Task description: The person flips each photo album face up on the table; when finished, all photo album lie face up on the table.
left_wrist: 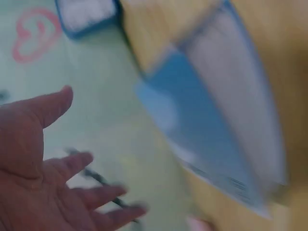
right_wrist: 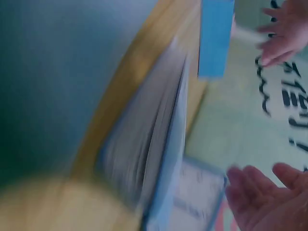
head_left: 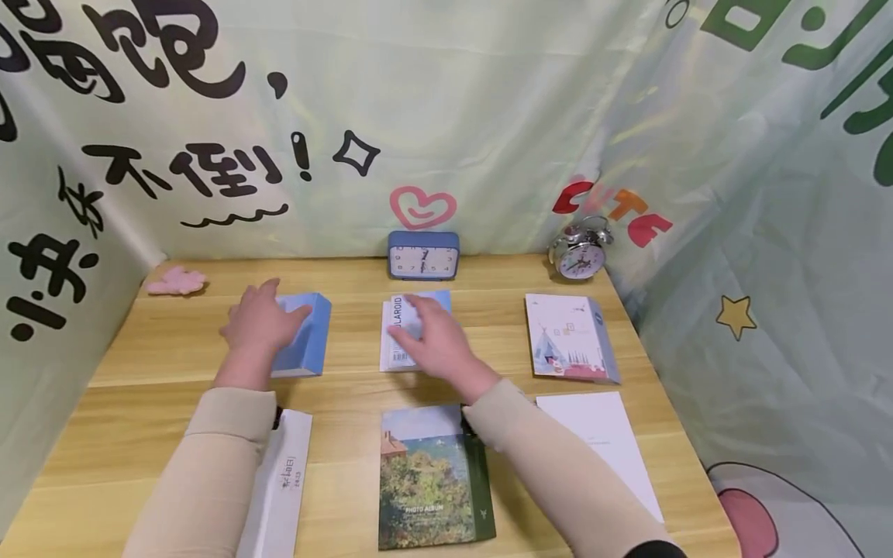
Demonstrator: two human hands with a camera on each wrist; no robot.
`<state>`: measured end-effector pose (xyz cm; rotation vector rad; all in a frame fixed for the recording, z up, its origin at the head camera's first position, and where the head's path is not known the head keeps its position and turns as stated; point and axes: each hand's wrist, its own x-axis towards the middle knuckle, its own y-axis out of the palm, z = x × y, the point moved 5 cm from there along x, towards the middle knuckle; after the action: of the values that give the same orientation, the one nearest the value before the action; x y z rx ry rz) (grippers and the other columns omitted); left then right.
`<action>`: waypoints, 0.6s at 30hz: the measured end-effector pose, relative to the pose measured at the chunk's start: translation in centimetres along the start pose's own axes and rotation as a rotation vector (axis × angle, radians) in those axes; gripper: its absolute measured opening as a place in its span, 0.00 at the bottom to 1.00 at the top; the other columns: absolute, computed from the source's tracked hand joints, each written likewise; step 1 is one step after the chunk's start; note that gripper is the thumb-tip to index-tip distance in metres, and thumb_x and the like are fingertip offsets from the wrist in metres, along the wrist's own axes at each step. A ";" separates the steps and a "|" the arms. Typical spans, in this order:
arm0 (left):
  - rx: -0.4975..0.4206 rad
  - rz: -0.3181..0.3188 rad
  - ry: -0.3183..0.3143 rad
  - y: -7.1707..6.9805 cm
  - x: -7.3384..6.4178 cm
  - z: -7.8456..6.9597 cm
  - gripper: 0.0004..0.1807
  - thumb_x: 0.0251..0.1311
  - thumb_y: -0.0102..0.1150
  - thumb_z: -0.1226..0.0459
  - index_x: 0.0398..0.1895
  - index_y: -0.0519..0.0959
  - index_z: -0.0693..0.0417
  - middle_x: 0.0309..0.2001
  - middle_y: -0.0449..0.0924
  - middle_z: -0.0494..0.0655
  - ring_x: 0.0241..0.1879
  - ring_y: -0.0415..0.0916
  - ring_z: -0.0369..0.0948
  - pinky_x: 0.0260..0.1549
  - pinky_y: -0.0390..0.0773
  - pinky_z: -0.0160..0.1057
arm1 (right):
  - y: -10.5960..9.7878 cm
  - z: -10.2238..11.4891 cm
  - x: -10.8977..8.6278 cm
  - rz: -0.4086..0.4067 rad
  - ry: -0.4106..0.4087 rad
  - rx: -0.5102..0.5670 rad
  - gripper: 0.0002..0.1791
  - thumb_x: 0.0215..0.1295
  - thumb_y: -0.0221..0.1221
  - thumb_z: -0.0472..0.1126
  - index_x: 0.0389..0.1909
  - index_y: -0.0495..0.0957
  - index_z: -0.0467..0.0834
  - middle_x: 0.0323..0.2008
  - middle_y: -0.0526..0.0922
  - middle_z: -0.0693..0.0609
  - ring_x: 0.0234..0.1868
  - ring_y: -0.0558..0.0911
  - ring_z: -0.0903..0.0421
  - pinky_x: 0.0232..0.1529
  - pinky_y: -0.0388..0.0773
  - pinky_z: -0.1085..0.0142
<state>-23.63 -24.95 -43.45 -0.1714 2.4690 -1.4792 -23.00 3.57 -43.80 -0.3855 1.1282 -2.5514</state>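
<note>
My left hand is spread over a blue box-like book at the left of the back row, covering much of it. In the left wrist view, the blue book appears blurred and apart from the open fingers. At the middle of that row, my right hand hovers over a white and blue album lettered "LAROID", hiding part of it. The right wrist view shows the right palm with loosely bent fingers and nothing in them, beside the album's page edges.
Behind stand a blue clock, a silver alarm clock and a pink flower-shaped item. A tent-picture book lies at right. Nearer lie a white box, a photo album and a white booklet, partly under the sleeves.
</note>
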 end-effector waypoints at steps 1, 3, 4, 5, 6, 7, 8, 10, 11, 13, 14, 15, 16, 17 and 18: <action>-0.024 0.048 -0.038 0.0 0.0 1.1 0.50 0.72 0.56 0.40 0.85 0.51 0.59 0.79 0.49 0.77 0.72 0.52 0.78 0.63 0.58 0.80 | 1.2 0.6 0.3 0.042 0.028 0.054 0.39 0.78 0.60 0.56 0.79 0.64 0.36 0.74 0.72 0.39 0.67 0.78 0.42 0.68 0.75 0.51; -0.064 0.134 -0.088 0.2 -0.2 2.9 0.50 0.73 0.56 0.43 0.84 0.50 0.63 0.78 0.51 0.78 0.72 0.53 0.77 0.65 0.61 0.75 | 3.5 1.6 1.0 0.134 0.100 0.144 0.38 0.79 0.59 0.55 0.79 0.64 0.38 0.74 0.71 0.40 0.65 0.80 0.44 0.66 0.77 0.52; -0.085 0.164 -0.100 0.4 -0.2 3.5 0.49 0.73 0.56 0.43 0.84 0.51 0.64 0.77 0.52 0.78 0.73 0.53 0.76 0.66 0.62 0.73 | 4.5 2.0 1.2 0.179 0.142 0.181 0.37 0.80 0.58 0.55 0.80 0.64 0.38 0.75 0.71 0.41 0.65 0.80 0.45 0.67 0.76 0.53; -0.097 0.190 -0.108 0.6 -0.2 4.0 0.49 0.73 0.57 0.44 0.84 0.52 0.65 0.77 0.52 0.79 0.74 0.53 0.75 0.68 0.61 0.72 | 5.5 2.3 1.5 0.223 0.183 0.216 0.36 0.81 0.56 0.54 0.80 0.64 0.39 0.75 0.71 0.41 0.66 0.79 0.45 0.68 0.75 0.53; -0.109 0.211 -0.114 0.7 -0.3 4.3 0.49 0.72 0.58 0.44 0.83 0.52 0.65 0.78 0.51 0.79 0.74 0.53 0.74 0.69 0.61 0.71 | 6.4 2.6 1.8 0.265 0.219 0.249 0.35 0.82 0.55 0.54 0.80 0.64 0.38 0.75 0.71 0.41 0.67 0.79 0.45 0.70 0.73 0.54; -0.117 0.230 -0.117 1.0 -0.3 4.5 0.49 0.72 0.58 0.44 0.83 0.53 0.66 0.78 0.51 0.79 0.74 0.54 0.73 0.70 0.60 0.70 | 7.4 2.9 2.0 0.299 0.248 0.278 0.34 0.83 0.53 0.53 0.80 0.64 0.38 0.75 0.71 0.41 0.68 0.78 0.45 0.71 0.72 0.54; -0.125 0.250 -0.114 1.2 -0.3 4.6 0.49 0.72 0.59 0.45 0.83 0.54 0.66 0.78 0.50 0.79 0.74 0.54 0.73 0.71 0.60 0.70 | 8.2 3.2 2.3 0.326 0.273 0.291 0.34 0.83 0.52 0.53 0.79 0.64 0.38 0.75 0.71 0.41 0.70 0.76 0.45 0.73 0.70 0.55; -0.136 0.290 -0.106 1.6 -0.3 4.7 0.49 0.71 0.60 0.45 0.82 0.54 0.67 0.77 0.50 0.80 0.74 0.54 0.73 0.71 0.59 0.70 | 9.5 3.7 2.7 0.357 0.307 0.312 0.33 0.83 0.52 0.52 0.79 0.65 0.37 0.75 0.71 0.41 0.72 0.74 0.45 0.74 0.68 0.56; -0.138 0.308 -0.104 1.8 -0.2 4.7 0.50 0.71 0.61 0.45 0.82 0.54 0.67 0.77 0.49 0.80 0.74 0.53 0.73 0.71 0.58 0.70 | 10.1 3.9 2.8 0.361 0.317 0.322 0.33 0.83 0.52 0.52 0.79 0.65 0.36 0.75 0.72 0.40 0.72 0.74 0.46 0.74 0.68 0.57; -0.145 0.338 -0.100 2.1 -0.2 4.7 0.50 0.70 0.63 0.45 0.82 0.54 0.67 0.77 0.49 0.81 0.74 0.53 0.73 0.71 0.58 0.71 | 11.0 4.3 3.1 0.358 0.330 0.335 0.33 0.82 0.53 0.50 0.78 0.65 0.35 0.74 0.72 0.40 0.74 0.72 0.46 0.74 0.67 0.59; -0.143 0.348 -0.096 2.2 -0.2 4.7 0.51 0.70 0.63 0.45 0.82 0.54 0.67 0.77 0.49 0.80 0.74 0.53 0.74 0.71 0.58 0.71 | 11.3 4.4 3.2 0.358 0.335 0.342 0.34 0.81 0.54 0.50 0.78 0.65 0.34 0.74 0.73 0.39 0.74 0.73 0.47 0.73 0.68 0.60; -0.132 0.352 -0.089 2.2 -0.2 4.8 0.51 0.69 0.64 0.45 0.82 0.54 0.67 0.77 0.50 0.80 0.74 0.53 0.74 0.71 0.58 0.71 | 11.7 4.6 3.2 0.360 0.340 0.356 0.34 0.81 0.55 0.50 0.78 0.66 0.34 0.73 0.74 0.39 0.73 0.73 0.48 0.73 0.69 0.61; -0.119 0.351 -0.085 2.2 -0.2 4.8 0.51 0.69 0.65 0.45 0.82 0.55 0.67 0.77 0.51 0.80 0.74 0.54 0.73 0.71 0.58 0.71 | 12.1 4.8 3.2 0.371 0.348 0.389 0.33 0.81 0.55 0.49 0.77 0.66 0.34 0.71 0.76 0.39 0.70 0.76 0.48 0.70 0.71 0.61; -0.105 0.349 -0.081 2.2 -0.2 4.9 0.51 0.68 0.65 0.45 0.82 0.55 0.67 0.77 0.51 0.80 0.74 0.54 0.74 0.71 0.58 0.71 | 12.4 4.9 3.1 0.388 0.354 0.435 0.33 0.80 0.56 0.48 0.77 0.66 0.33 0.68 0.78 0.39 0.67 0.78 0.49 0.67 0.74 0.60; -0.091 0.348 -0.076 2.2 -0.1 4.9 0.51 0.67 0.66 0.45 0.81 0.56 0.67 0.77 0.52 0.79 0.74 0.54 0.74 0.70 0.59 0.71 | 12.8 5.1 3.0 0.401 0.360 0.481 0.33 0.80 0.57 0.46 0.77 0.66 0.32 0.65 0.80 0.39 0.62 0.80 0.49 0.64 0.77 0.60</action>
<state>-22.06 -28.01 -47.60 0.1746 2.3580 -1.1944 -21.52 -9.09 -49.73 0.3913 0.5721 -2.4589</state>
